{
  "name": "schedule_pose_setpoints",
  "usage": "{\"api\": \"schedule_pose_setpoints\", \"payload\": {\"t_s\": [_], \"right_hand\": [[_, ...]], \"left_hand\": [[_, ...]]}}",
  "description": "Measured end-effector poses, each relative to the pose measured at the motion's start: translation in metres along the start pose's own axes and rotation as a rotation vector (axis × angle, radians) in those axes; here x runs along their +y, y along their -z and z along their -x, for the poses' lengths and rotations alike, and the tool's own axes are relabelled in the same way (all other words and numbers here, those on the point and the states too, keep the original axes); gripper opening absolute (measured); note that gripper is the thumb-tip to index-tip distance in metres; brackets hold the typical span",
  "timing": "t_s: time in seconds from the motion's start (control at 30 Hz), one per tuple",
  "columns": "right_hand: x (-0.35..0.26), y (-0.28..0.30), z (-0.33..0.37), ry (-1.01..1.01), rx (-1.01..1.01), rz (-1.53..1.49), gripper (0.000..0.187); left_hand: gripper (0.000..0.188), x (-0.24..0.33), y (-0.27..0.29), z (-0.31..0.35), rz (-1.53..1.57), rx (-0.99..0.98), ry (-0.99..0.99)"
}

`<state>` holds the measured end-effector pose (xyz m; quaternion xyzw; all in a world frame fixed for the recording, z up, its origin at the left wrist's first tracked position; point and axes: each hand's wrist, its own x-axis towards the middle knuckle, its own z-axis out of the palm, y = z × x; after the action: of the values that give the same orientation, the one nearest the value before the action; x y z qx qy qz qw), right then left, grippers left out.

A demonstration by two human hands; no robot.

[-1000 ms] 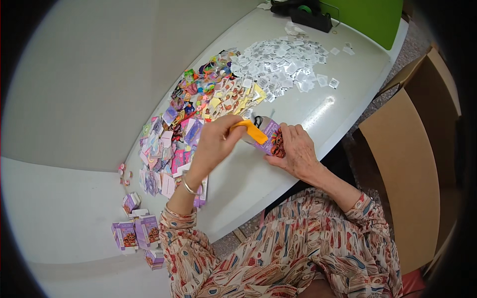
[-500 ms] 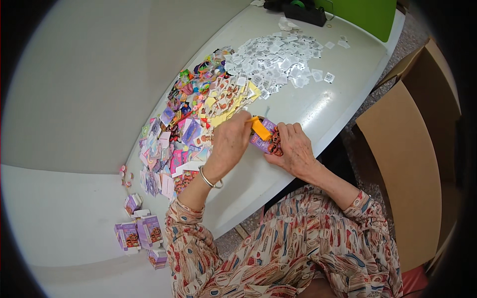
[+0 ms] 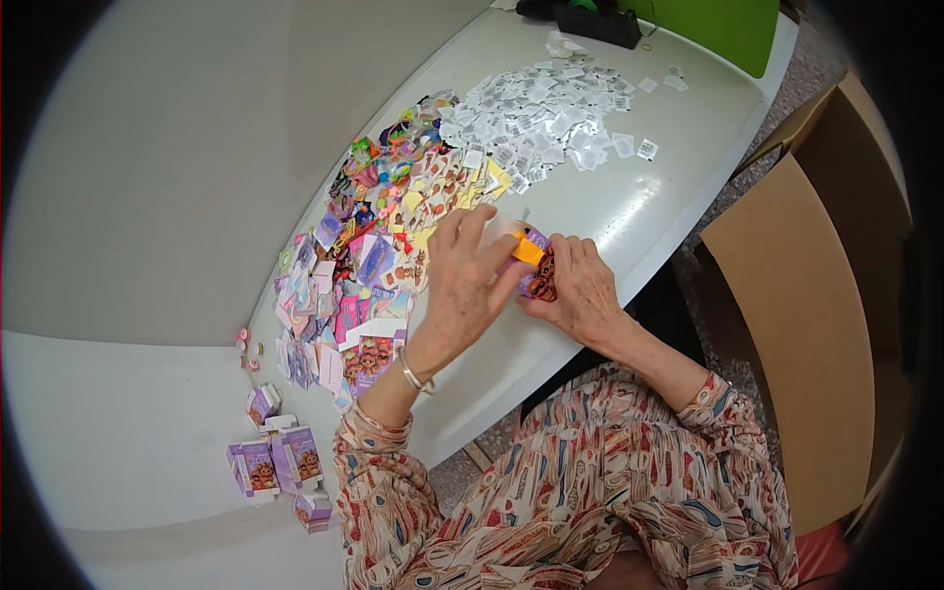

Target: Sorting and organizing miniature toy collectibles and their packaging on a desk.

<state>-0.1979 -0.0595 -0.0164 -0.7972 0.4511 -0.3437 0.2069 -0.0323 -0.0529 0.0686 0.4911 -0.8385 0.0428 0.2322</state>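
Observation:
My right hand [image 3: 582, 293] grips a small purple carton [image 3: 544, 285] with cartoon figures printed on it, over the table near its front edge. An orange piece [image 3: 529, 249], flat and folded-looking, sticks out at the carton's upper end. The thumb and forefinger of my left hand [image 3: 462, 275] close on the left edge of that piece, while its other fingers are spread and raised. Part of the carton is hidden behind my fingers. Left of my left hand lie printed cards and packets [image 3: 320, 285], with a carton [image 3: 372, 362] beneath my wrist.
On the white table [image 3: 678, 187] are a heap of small white sachets [image 3: 541, 113], yellow-edged sticker sheets [image 3: 447, 187] and colourful small packets [image 3: 393, 147]. Purple cartons [image 3: 295, 457] stand at lower left. A tape dispenser [image 3: 600, 22] sits far back; a large cardboard box [image 3: 796, 315] is at right.
My left hand's outer fingers have spread and lifted, and the hand has turned. Less of the orange piece shows above the carton. My right hand keeps hold of the carton.

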Motion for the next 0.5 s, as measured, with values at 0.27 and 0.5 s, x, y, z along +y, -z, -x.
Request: {"api": "schedule_pose_setpoints", "payload": {"t_s": [0.27, 0.5], "right_hand": [[0.001, -0.001, 0.002, 0.013, 0.004, -0.014, 0.075], [0.001, -0.001, 0.004, 0.019, 0.014, -0.011, 0.084]], "left_hand": [[0.02, -0.024, -0.036, 0.018, 0.907, 0.089, 0.713], [0.016, -0.006, -0.016, 0.009, 0.293, -0.059, 0.417]]}}
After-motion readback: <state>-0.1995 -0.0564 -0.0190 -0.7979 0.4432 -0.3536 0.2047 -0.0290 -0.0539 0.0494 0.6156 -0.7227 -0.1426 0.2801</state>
